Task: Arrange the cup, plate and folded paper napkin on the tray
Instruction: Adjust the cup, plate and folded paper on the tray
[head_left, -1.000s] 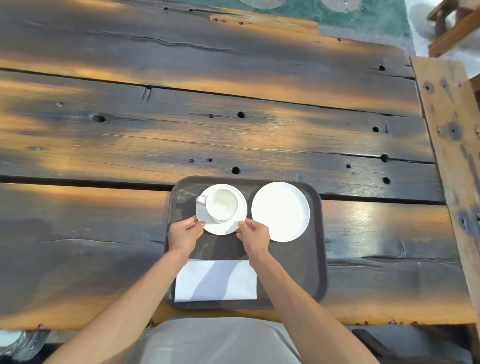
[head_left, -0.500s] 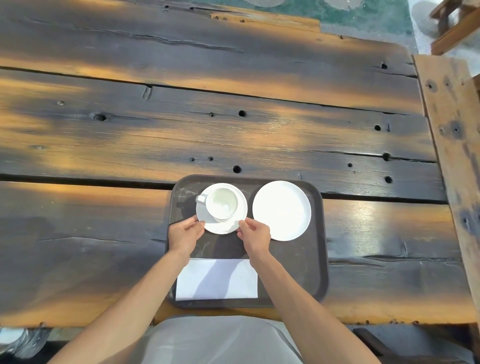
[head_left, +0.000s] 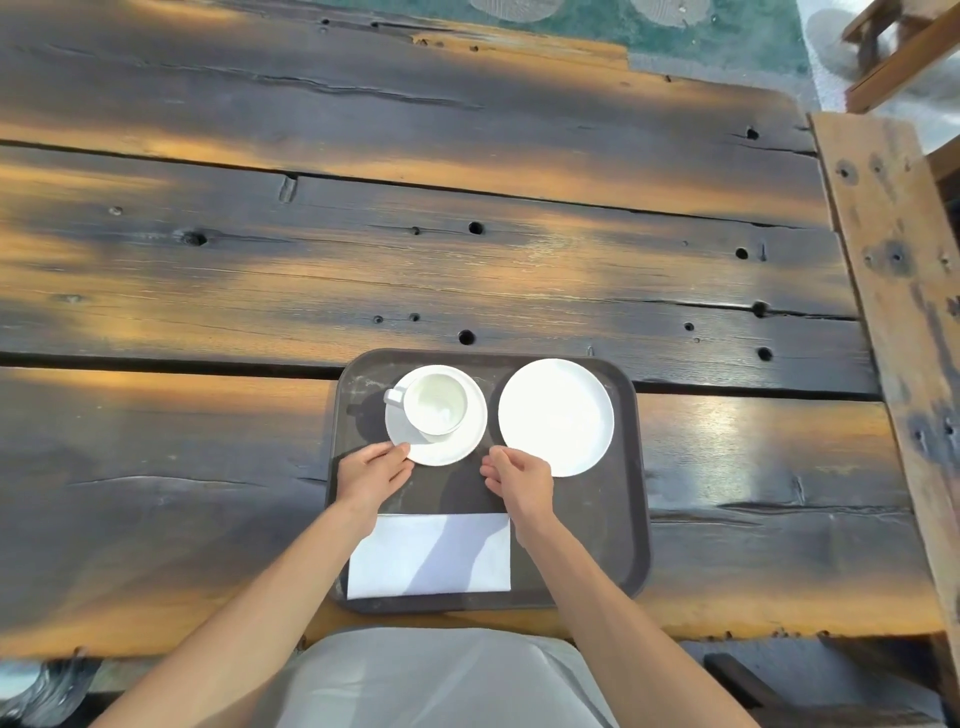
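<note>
Both forearms reach from the near edge of the dark tray (head_left: 626, 519) over the folded paper napkin (head_left: 431, 556), which lies flat along that edge toward the near left corner. The left hand (head_left: 371, 473) rests palm down, its fingers together and the tips touching the near rim of the saucer (head_left: 447, 447). The cup (head_left: 439, 404) stands upright on that saucer in the far left corner, handle pointing left. The right hand (head_left: 519, 480) hovers just beside the saucer, fingers loosely curled, holding nothing. The white plate (head_left: 556, 415) sits in the far right corner.
</note>
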